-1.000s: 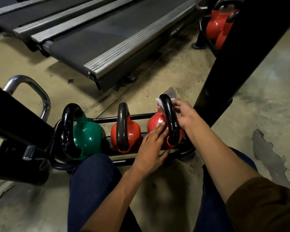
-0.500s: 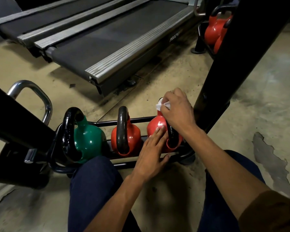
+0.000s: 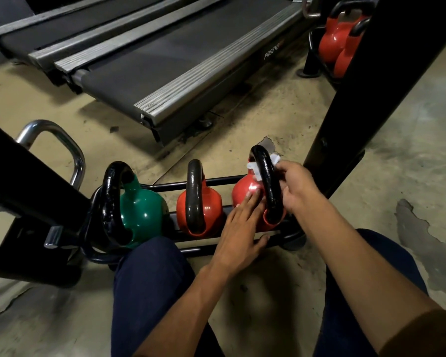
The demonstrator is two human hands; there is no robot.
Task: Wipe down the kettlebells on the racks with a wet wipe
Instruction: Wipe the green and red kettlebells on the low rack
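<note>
Filling the upper half of the frame is the treadmill (image 3: 165, 60): a matte dark belt between ribbed grey metal side rails, with pale lettering on its side skirt that starts "PROZ", the rest too small to read. A thick black post (image 3: 371, 99) slants down the right side of the frame, smooth and square-edged. Under everything lies the floor (image 3: 410, 176), tan and mottled, with a grey patch at the right edge where the coating has peeled. Lower left there's a heavy black frame (image 3: 23, 181), and a bent chrome tube (image 3: 57, 140) gleams above it.

Now the low rack (image 3: 216, 181) across the centre, made of thin black round bars, with three bells sitting in a row. The green kettlebell (image 3: 142, 210) sits at the left, glossy and round, with a chipped black handle. Just beside it is the orange-red kettlebell (image 3: 211, 204), its smooth black loop facing the camera. At the right end stands the red kettlebell (image 3: 245, 189), shiny, catching a highlight. In the upper right corner, two more red bells (image 3: 332, 42) sit on another rack behind the post.

Dark blue trouser legs and a brown sleeve frame the bottom. The left hand (image 3: 240, 228) lies flat, fingers straight, fingertips pressing the red kettlebell's body. The right hand (image 3: 296, 186) curls in at that bell's black handle, fingers closed on the wet wipe (image 3: 252, 167). The wipe is white and crumpled, and it passes behind the handle so it shows on both sides near the top.
</note>
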